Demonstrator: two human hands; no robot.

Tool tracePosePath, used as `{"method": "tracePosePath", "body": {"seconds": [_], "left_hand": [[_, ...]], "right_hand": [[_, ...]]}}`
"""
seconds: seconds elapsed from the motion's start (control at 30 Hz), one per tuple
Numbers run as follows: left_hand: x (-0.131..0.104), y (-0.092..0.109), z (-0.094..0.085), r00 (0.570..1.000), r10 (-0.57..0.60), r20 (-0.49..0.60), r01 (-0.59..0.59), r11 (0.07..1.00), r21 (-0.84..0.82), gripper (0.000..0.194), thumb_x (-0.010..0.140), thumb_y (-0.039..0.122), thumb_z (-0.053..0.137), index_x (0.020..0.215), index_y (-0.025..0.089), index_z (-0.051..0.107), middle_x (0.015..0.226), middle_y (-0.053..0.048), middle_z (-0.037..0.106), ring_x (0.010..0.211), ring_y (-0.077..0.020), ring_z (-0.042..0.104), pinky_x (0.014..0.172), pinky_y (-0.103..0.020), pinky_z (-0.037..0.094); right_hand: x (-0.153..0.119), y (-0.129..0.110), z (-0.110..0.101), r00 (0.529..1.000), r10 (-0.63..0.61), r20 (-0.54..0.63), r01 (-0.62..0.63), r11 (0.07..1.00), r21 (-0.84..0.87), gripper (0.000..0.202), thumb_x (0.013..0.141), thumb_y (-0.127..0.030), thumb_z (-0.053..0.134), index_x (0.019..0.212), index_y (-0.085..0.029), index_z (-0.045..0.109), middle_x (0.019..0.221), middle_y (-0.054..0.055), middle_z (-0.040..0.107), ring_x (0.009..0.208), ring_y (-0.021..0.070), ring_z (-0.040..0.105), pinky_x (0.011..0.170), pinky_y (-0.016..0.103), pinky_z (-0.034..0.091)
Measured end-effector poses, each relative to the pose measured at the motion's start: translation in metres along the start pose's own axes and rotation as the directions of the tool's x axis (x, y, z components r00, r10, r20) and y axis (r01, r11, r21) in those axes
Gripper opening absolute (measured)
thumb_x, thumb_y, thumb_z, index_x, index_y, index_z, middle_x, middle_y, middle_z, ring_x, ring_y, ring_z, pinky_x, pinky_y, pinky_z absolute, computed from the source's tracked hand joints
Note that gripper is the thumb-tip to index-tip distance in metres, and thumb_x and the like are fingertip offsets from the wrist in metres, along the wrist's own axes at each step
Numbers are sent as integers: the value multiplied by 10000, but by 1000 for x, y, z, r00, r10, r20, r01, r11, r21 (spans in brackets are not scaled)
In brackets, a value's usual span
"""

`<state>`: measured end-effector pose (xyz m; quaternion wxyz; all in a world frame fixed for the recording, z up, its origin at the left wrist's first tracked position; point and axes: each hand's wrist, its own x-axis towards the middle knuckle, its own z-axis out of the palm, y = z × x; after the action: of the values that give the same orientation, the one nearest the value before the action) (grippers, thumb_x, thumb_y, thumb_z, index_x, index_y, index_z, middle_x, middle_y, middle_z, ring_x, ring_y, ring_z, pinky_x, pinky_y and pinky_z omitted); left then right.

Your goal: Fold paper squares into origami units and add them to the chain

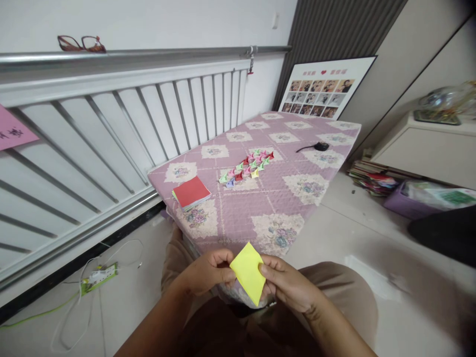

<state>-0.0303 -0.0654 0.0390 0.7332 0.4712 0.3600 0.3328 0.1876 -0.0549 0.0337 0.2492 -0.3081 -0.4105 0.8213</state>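
A yellow piece of paper (248,272), turned as a diamond, is held up over my lap at the near end of the table. My left hand (210,270) pinches its left corner between thumb and fingers. On the right edge, my right hand (286,280) grips it with the thumb on top and fingers behind. Beyond the hands, several small folded paper pieces (247,167) in green, pink, red, yellow and blue stand in rows on the table. A stack of coloured paper (192,192) with a red sheet on top lies at the table's left edge.
The table wears a pink floral cloth (238,210). A small black object with a strap (320,146) lies on its far right. Left stands a white radiator (148,119), with glasses (82,44) on the pipe above. A power strip (98,278) with cables lies on the floor.
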Motion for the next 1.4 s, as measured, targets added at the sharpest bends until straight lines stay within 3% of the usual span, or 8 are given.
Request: {"method": "tracePosePath", "body": {"seconds": [0.13, 0.23, 0.47, 0.63, 0.83, 1.13, 1.23, 1.4], "left_hand": [[-1, 9, -2, 984, 175, -20, -166, 962, 217, 235, 755, 340, 694, 720, 148, 561, 1014, -70, 614, 956, -189, 558, 819, -280, 415], [-1, 9, -1, 968, 239, -76, -204, 928, 310, 187, 774, 299, 671, 726, 155, 561, 1292, -101, 510, 1237, -264, 414, 965, -322, 342], [4, -8, 8, 984, 97, -147, -78, 988, 133, 210, 808, 351, 618, 856, 161, 544, 722, -5, 596, 672, -137, 556, 658, -262, 424], [12, -25, 28, 928, 134, -348, -206, 962, -180, 507, 778, 339, 683, 1222, 210, 475, 967, -37, 615, 758, -128, 560, 695, -263, 437], [19, -41, 62, 927, 42, -372, -222, 860, -458, 427, 722, 399, 756, 1034, 134, 633, 995, -95, 630, 799, -137, 560, 677, -240, 423], [14, -32, 59, 923, 7, -384, -59, 990, -125, 462, 760, 492, 665, 1001, 98, 675, 923, -115, 678, 804, -199, 617, 710, -298, 471], [12, -28, 59, 951, -12, -308, 8, 1000, -14, 437, 795, 460, 609, 1001, 79, 671, 825, -100, 680, 725, -180, 618, 663, -284, 472], [10, -27, 62, 961, 49, -274, -39, 998, 43, 377, 833, 366, 561, 1092, 98, 617, 871, -75, 670, 686, -143, 613, 630, -254, 473]], "right_hand": [[1, -4, 3, 975, -87, -203, 55, 986, -159, 389, 712, -520, 718, 722, -150, 599, 646, -9, 603, 568, 89, 538, 553, 212, 440], [2, -7, 4, 935, -191, -298, 80, 934, -348, 420, 713, -541, 695, 612, -174, 517, 555, -31, 545, 518, 86, 471, 520, 218, 385], [2, -5, 1, 821, -420, -387, 111, 782, -613, 358, 717, -481, 652, 587, -197, 476, 562, -42, 460, 541, 101, 412, 511, 227, 347], [1, 1, -1, 762, -520, -386, 120, 698, -706, 302, 764, -443, 605, 613, -195, 522, 576, -30, 486, 562, 116, 445, 520, 225, 369], [1, 15, -2, 734, -583, -348, 118, 614, -781, 289, 829, -443, 562, 683, -194, 581, 618, -14, 552, 593, 129, 497, 553, 223, 406], [-3, 7, 4, 746, -612, -263, 208, 590, -780, 206, 840, -402, 577, 811, -205, 631, 868, 39, 627, 832, 175, 586, 745, 259, 465], [-3, 2, 7, 746, -601, -286, 267, 663, -699, 213, 812, -411, 610, 829, -200, 641, 913, 49, 623, 865, 186, 595, 759, 271, 479], [-1, 7, 13, 775, -475, -417, 246, 834, -494, 288, 773, -472, 649, 781, -187, 617, 700, -2, 582, 603, 129, 539, 544, 231, 457]]}}
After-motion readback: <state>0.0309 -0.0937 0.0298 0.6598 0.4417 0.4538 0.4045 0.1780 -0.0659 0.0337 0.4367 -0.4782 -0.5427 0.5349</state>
